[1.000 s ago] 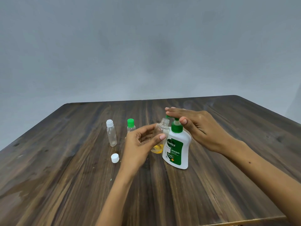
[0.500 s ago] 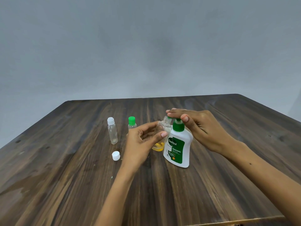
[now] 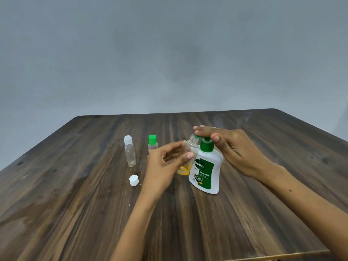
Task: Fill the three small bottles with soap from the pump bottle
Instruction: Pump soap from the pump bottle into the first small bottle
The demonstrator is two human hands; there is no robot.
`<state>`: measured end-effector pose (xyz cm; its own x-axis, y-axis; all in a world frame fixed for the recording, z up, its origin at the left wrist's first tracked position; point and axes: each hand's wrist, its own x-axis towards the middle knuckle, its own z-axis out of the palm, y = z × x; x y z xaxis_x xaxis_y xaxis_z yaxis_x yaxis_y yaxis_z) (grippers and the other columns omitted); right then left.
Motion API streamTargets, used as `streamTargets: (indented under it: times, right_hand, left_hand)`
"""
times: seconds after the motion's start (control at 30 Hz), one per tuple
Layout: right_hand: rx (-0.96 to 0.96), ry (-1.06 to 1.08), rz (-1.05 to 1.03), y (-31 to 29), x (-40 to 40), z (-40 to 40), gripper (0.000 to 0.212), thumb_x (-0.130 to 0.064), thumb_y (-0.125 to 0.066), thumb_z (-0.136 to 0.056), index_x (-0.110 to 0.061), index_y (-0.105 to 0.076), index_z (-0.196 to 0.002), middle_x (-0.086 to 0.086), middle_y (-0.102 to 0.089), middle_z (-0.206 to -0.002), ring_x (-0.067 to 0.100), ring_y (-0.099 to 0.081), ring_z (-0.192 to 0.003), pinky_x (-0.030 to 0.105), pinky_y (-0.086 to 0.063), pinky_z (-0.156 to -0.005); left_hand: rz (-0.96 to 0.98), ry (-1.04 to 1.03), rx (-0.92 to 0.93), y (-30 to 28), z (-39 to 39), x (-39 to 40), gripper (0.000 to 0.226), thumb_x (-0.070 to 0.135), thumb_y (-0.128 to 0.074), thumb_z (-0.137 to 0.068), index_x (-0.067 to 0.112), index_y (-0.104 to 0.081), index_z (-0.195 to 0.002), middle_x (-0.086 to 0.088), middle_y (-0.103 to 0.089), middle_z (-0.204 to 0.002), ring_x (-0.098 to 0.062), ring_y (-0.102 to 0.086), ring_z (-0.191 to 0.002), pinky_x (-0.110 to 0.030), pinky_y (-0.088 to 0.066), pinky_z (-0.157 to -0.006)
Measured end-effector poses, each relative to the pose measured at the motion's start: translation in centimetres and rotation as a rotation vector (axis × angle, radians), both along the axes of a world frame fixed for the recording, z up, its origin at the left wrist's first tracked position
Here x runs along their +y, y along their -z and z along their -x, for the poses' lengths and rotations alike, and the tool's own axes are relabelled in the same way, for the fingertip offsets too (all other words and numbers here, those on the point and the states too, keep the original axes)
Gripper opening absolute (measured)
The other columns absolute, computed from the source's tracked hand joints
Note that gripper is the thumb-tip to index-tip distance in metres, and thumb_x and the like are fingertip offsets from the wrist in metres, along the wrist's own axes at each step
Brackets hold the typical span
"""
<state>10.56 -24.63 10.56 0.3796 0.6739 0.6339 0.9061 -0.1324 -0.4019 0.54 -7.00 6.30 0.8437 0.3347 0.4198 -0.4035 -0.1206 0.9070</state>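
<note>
**Hands at the pump — first bottle filling**

The left hand (image 3: pixel 165 162) grips an uncapped small bottle (image 3: pixel 188 157) at the spout while the right hand (image 3: pixel 231 146), fingers flat, presses the pump bottle (image 3: pixel 206 172) mid-worktop (image 3: pixel 75 213). Soap pools low — more strokes likely needed. Three small bottles: two capped (image 3: pixel 129 153) (image 3: pixel 152 143); one loose cap (image 3: pixel 134 180).

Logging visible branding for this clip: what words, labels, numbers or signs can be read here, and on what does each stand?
"Dettol": white script on the green label of the pump bottle.
"ORIGINAL": white capitals on the same label, below the brand.
"99.9%": appears to read so, in a small badge near the label's foot; blurred.
Fine print under "ORIGINAL" and beside the badge: too small to read.
Small bottles and loose white cap: no text visible.
</note>
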Motion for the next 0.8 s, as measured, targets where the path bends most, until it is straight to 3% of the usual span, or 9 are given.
streamTargets:
  times: [0.17,0.37,0.57,0.8]
  right_hand:
    - [-0.05,0.028,0.035,-0.62,-0.17,-0.08,0.077,-0.067,-0.015,-0.095,-0.016,-0.061,-0.129,-0.004,-0.057,-0.137,0.003,-0.048,-0.129,0.033,-0.047,-0.102]
    - [-0.051,0.023,0.001,0.28,0.11,-0.04,0.073,-0.064,-0.019,-0.097,-0.014,-0.065,-0.124,-0.005,-0.062,-0.131,0.004,-0.051,-0.127,0.037,-0.048,-0.1]
    - [-0.081,0.031,0.053,-0.66,-0.16,-0.2,0.075,-0.068,-0.015,-0.095,-0.019,-0.058,-0.132,-0.008,-0.054,-0.139,0.001,-0.044,-0.132,0.033,-0.043,-0.106]
    - [-0.067,0.029,0.013,0.09,0.13,-0.07,0.074,-0.065,-0.018,-0.097,-0.014,-0.064,-0.125,-0.004,-0.06,-0.133,0.006,-0.051,-0.128,0.04,-0.049,-0.099]
  left_hand:
    - [-0.001,0.012,-0.008,-0.18,0.15,-0.06,0.043,0.023,-0.075,-0.067,0.016,-0.069,-0.109,0.005,-0.077,-0.098,-0.011,-0.072,-0.097,-0.019,-0.055,-0.082]
    - [0.009,0.01,0.0,-0.07,0.12,-0.16,0.042,0.023,-0.076,-0.066,0.016,-0.07,-0.107,0.003,-0.077,-0.097,-0.012,-0.072,-0.097,-0.018,-0.055,-0.08]
    - [0.013,0.016,0.003,-0.27,0.3,-0.03,0.041,0.022,-0.075,-0.067,0.016,-0.07,-0.108,0.003,-0.077,-0.099,-0.012,-0.072,-0.098,-0.02,-0.055,-0.083]
    - [-0.009,-0.004,0.002,-0.26,0.21,-0.12,0.041,0.025,-0.075,-0.066,0.018,-0.069,-0.107,0.009,-0.077,-0.096,-0.008,-0.072,-0.095,-0.016,-0.054,-0.079]
